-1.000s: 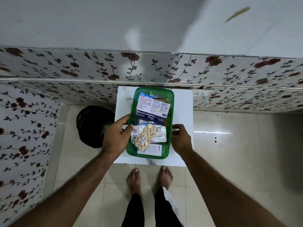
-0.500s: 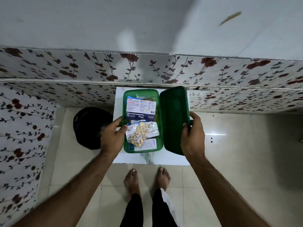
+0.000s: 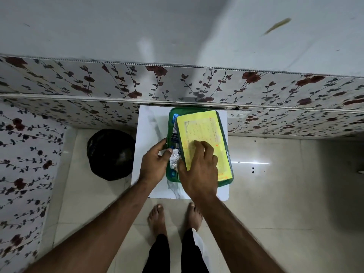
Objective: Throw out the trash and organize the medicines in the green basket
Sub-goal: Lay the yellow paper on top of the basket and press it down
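- Bare skin first: the right hand (image 3: 199,170) grips a green tray-like piece with a yellow label (image 3: 204,142) on its upper face, thumb under the near-left edge and fingers curled over the label.
- It is tilted across the green basket (image 3: 171,175), covering most of the opening.
- The left hand (image 3: 154,164) clasps the basket's left rim, thumb hooked over the edge next to a crinkled silver blister pack (image 3: 174,160).
- Along the uncovered left strip of the basket, a dark-labelled packet (image 3: 175,135) and a blue-capped item (image 3: 175,116) show; what else lies beneath is hidden.
- The basket sits on a small white marble-patterned table (image 3: 149,127) against the flowered wall.
- On the floor left of the table stands a black-lined trash bin (image 3: 111,154).
- Two bare feet stand on pale tiles just below the table.
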